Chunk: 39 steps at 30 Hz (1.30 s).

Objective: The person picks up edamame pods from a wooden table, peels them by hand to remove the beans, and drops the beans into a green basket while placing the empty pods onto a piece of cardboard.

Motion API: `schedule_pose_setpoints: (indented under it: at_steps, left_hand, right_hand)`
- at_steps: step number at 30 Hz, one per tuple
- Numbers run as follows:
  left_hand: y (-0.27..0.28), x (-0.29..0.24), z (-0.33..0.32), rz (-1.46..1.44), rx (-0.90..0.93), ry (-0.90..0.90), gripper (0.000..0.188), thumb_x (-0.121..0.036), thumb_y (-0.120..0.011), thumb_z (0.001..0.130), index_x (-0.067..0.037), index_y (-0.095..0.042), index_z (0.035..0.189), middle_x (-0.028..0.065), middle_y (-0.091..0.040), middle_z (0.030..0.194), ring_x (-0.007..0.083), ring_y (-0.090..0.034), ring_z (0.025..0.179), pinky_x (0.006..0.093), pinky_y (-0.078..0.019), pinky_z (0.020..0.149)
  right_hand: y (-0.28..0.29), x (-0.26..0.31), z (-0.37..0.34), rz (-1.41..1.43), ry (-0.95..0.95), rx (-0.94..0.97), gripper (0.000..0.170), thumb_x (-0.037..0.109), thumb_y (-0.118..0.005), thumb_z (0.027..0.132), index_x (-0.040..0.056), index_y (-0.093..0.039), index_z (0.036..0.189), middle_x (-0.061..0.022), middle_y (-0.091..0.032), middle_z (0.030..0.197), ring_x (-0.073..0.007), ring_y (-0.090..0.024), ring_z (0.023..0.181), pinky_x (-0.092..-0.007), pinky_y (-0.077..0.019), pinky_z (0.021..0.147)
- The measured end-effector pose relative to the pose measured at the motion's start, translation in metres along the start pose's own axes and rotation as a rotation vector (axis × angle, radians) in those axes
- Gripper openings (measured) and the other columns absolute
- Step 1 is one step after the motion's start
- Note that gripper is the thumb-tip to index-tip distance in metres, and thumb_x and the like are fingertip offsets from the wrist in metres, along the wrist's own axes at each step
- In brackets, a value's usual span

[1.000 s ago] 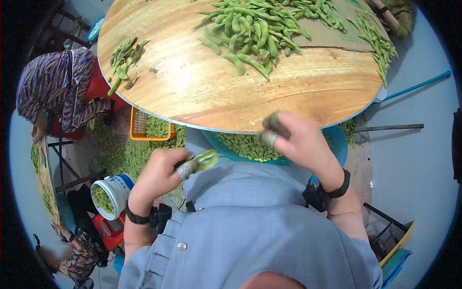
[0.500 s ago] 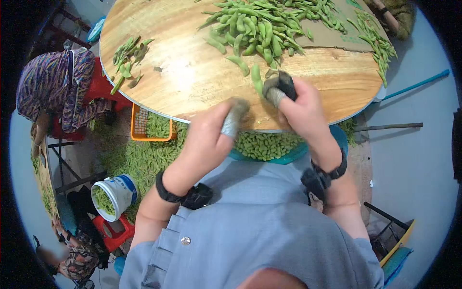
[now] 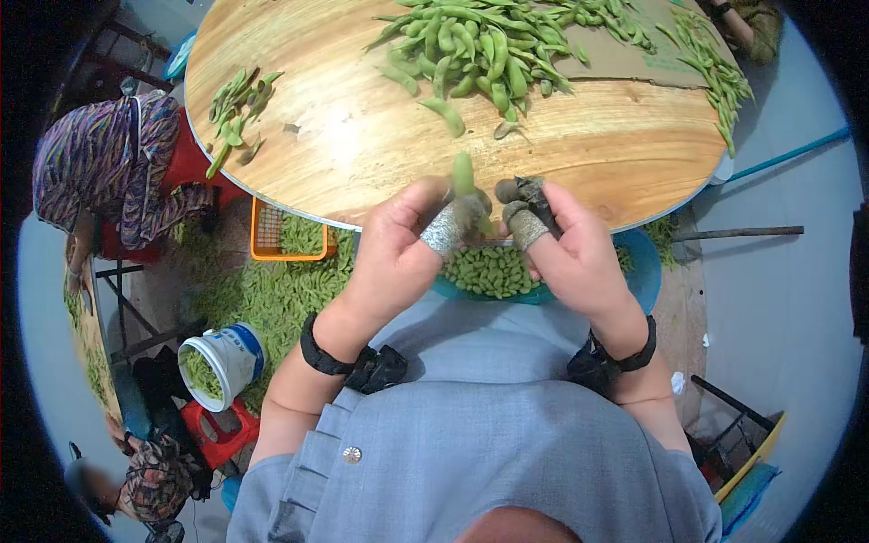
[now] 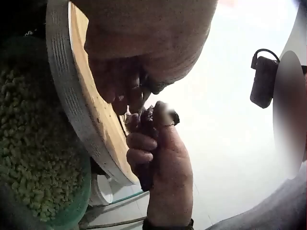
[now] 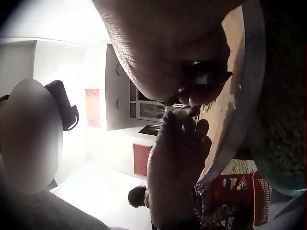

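Observation:
In the head view, my left hand [image 3: 389,231] pinches a green soybean pod [image 3: 463,172] that points up over the table's near edge. Silvery tape wraps its thumb. My right hand [image 3: 575,249] is close beside it, fingers curled, with a worn dark covering on the forefinger and a wrapped thumb. Its fingertips are right at the pod's lower end; whether they grip it, I cannot tell. Both wrist views show the left hand [image 5: 175,167] and the right hand [image 4: 168,167] nearly meeting, mostly in shadow. Beneath them, a green basin [image 4: 84,191] holds shelled beans [image 3: 489,274].
A heap of pods [image 3: 480,45] covers the far part of the round wooden table [image 3: 362,163], near flattened cardboard [image 3: 611,68]. More pods [image 3: 237,113] lie at its left. An orange basket [image 3: 265,231] and a white bucket [image 3: 240,353] stand on the left. Other people sit nearby.
An opened pod was in the left hand, then both hands rose to the table edge. The right hand took a pod there and drew it back; the left now holds it upright.

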<state>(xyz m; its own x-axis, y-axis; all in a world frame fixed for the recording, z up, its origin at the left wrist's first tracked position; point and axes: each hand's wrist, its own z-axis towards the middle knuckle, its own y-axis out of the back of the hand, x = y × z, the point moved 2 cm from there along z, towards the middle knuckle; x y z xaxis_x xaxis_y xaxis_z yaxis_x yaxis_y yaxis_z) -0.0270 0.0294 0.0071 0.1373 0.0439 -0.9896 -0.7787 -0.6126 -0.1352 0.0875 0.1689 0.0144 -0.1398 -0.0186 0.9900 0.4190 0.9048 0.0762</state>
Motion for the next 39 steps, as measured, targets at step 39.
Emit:
schedule_pose_setpoints:
  at_steps: [39]
  left_hand:
    - [0.002, 0.006, -0.018, -0.142, 0.342, 0.45, 0.014, -0.014, -0.064, 0.087, -0.001, -0.063, 0.092, 0.0086, -0.064, 0.069, 0.0149, -0.061, 0.058, 0.0263, -0.0456, 0.05]
  right_hand:
    - [0.004, -0.004, -0.031, 0.613, -0.452, 0.331, 0.047, 0.005, -0.038, 0.091, 0.0131, -0.043, 0.137, 0.0008, -0.051, 0.072, -0.0013, -0.033, 0.044, -0.017, -0.0287, 0.037]
